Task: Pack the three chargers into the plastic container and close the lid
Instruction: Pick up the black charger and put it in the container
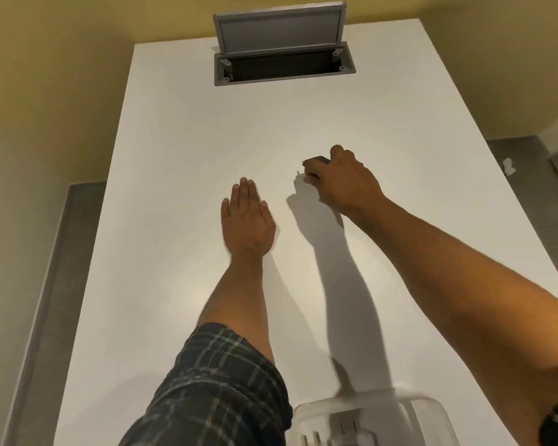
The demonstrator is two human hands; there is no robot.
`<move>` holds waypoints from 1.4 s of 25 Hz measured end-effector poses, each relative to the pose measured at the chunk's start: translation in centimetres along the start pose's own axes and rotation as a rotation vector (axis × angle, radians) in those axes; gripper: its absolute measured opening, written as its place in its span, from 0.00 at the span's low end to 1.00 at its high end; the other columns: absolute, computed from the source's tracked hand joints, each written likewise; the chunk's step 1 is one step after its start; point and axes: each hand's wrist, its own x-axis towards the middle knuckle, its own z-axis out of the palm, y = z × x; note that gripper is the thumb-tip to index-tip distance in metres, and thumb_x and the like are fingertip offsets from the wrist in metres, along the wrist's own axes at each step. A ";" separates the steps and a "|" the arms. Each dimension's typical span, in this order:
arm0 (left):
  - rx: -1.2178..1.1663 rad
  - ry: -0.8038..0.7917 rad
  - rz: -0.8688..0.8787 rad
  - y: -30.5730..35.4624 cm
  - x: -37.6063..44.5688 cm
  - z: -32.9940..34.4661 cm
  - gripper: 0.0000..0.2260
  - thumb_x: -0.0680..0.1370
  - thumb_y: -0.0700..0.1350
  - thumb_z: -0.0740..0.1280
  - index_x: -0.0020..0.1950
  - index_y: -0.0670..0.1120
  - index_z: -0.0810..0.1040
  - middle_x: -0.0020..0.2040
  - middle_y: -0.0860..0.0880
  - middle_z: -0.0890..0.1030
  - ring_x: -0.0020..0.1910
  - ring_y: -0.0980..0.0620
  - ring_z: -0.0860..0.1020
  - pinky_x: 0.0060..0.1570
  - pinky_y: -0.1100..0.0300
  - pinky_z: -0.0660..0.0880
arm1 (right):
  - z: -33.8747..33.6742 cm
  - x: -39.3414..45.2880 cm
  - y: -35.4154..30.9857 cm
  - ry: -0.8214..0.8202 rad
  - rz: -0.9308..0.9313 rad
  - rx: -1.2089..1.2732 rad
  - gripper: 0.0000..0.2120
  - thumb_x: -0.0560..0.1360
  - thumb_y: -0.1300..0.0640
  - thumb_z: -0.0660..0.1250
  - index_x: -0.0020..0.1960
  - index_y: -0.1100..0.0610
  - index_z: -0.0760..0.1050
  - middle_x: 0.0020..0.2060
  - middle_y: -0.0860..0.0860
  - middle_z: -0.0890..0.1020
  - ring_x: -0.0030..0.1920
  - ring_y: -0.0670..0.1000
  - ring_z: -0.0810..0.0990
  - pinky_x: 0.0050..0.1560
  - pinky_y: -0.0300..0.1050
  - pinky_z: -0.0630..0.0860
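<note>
My right hand [342, 180] reaches out over the middle of the white table [174, 156] and is closed around a small dark charger [316, 160]; only the charger's top edge and a thin prong show past my fingers. My left hand [247, 220] lies flat on the table, palm down, fingers together, holding nothing. At the bottom edge of the view stands the clear plastic container [413, 410], lid off, with white chargers [342, 428] inside, their metal prongs pointing up.
A grey pop-up socket box [281, 62] is set into the far end of the table with its lid [279, 30] standing open. Yellow walls and grey floor surround the table. A small white object [508, 165] lies on the floor at right.
</note>
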 end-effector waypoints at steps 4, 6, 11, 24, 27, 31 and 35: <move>-0.038 -0.057 0.017 -0.3 -2.8 -0.4 0.28 0.82 0.50 0.42 0.82 0.43 0.55 0.82 0.46 0.57 0.81 0.48 0.56 0.80 0.49 0.54 | -1.0 -5.4 0.7 0.019 0.120 0.094 0.11 0.82 0.48 0.60 0.59 0.49 0.78 0.47 0.55 0.70 0.49 0.61 0.75 0.44 0.53 0.79; -0.026 -0.119 0.053 -1.1 -4.5 -0.8 0.27 0.84 0.49 0.42 0.82 0.43 0.52 0.83 0.46 0.53 0.82 0.49 0.53 0.80 0.51 0.52 | -1.2 -7.3 0.9 0.060 0.204 0.169 0.10 0.81 0.49 0.61 0.57 0.48 0.79 0.46 0.54 0.70 0.47 0.61 0.76 0.43 0.51 0.78; -0.016 -0.220 0.105 -2.2 -9.7 -2.7 0.25 0.86 0.49 0.47 0.82 0.42 0.50 0.83 0.46 0.49 0.83 0.50 0.49 0.81 0.55 0.49 | -2.3 -12.0 0.5 0.091 0.315 0.400 0.07 0.79 0.48 0.62 0.55 0.43 0.77 0.49 0.56 0.77 0.46 0.56 0.78 0.42 0.45 0.72; -0.158 -0.240 -0.022 -4.8 -31.1 -5.4 0.28 0.85 0.52 0.50 0.81 0.39 0.55 0.82 0.41 0.55 0.82 0.43 0.55 0.80 0.50 0.55 | -6.1 -26.3 -4.8 0.062 0.272 0.561 0.06 0.79 0.53 0.63 0.50 0.50 0.79 0.34 0.41 0.75 0.43 0.54 0.74 0.36 0.40 0.65; -0.153 -0.271 -0.025 -4.9 -35.3 -5.6 0.36 0.79 0.58 0.40 0.81 0.38 0.55 0.82 0.40 0.55 0.81 0.41 0.55 0.79 0.49 0.56 | -7.9 -28.5 -4.9 0.025 0.244 0.543 0.07 0.79 0.57 0.62 0.48 0.51 0.80 0.31 0.37 0.74 0.39 0.51 0.71 0.34 0.40 0.63; -0.125 -0.371 0.001 -4.6 -39.4 -5.9 0.33 0.81 0.56 0.42 0.83 0.42 0.46 0.83 0.44 0.47 0.83 0.45 0.49 0.80 0.49 0.51 | -10.5 -30.8 -4.9 -0.078 0.205 0.550 0.09 0.75 0.56 0.61 0.46 0.46 0.80 0.45 0.42 0.84 0.31 0.44 0.73 0.37 0.42 0.68; -0.075 -0.491 0.040 -4.6 -40.7 -6.5 0.29 0.86 0.51 0.49 0.82 0.41 0.42 0.83 0.44 0.41 0.83 0.45 0.43 0.81 0.48 0.48 | -13.7 -34.1 -4.7 -0.304 0.126 0.551 0.12 0.78 0.57 0.63 0.55 0.45 0.83 0.40 0.37 0.77 0.42 0.33 0.75 0.43 0.35 0.67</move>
